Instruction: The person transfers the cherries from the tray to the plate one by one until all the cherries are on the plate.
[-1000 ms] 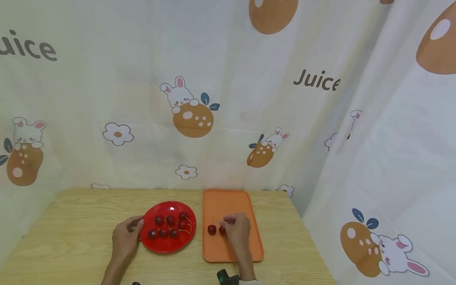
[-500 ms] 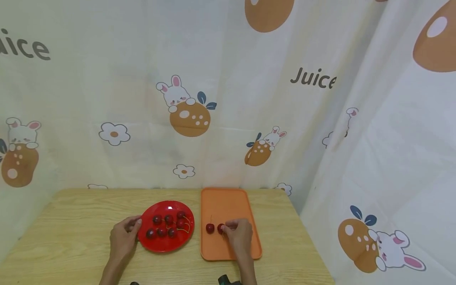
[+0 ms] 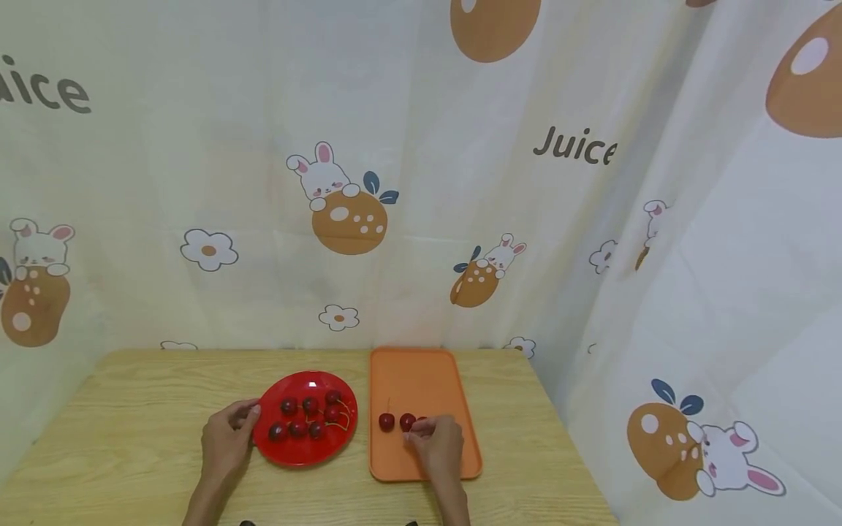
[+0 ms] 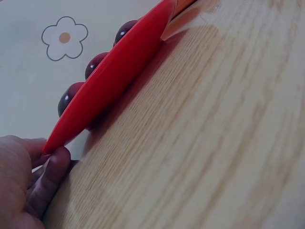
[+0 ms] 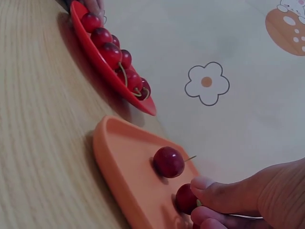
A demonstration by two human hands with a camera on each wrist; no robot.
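My left hand [image 3: 225,440] pinches the left rim of a round red plate [image 3: 309,454], thumb and fingers on either side of the edge in the left wrist view. Several dark red cherries [image 3: 310,406] with stems lie on the plate. To its right is an orange rectangular tray [image 3: 414,376]. On the tray, a cherry [image 3: 387,422] with its stem pointing away sits at the left. My right hand [image 3: 442,447] is over the tray, pinching at the stem of the second cherry [image 5: 185,198]. Another cherry [image 3: 423,420] shows partly behind the fingers.
Plate and tray stand side by side on a light wooden table [image 3: 164,394], a narrow gap between them. A printed cloth [image 3: 256,307] with rabbits and flowers hangs behind the table and along its right side.
My right hand has drawn slightly back toward me, from over the second cherry to its near side, uncovering that cherry and part of a third. My left hand keeps its grip on the plate.
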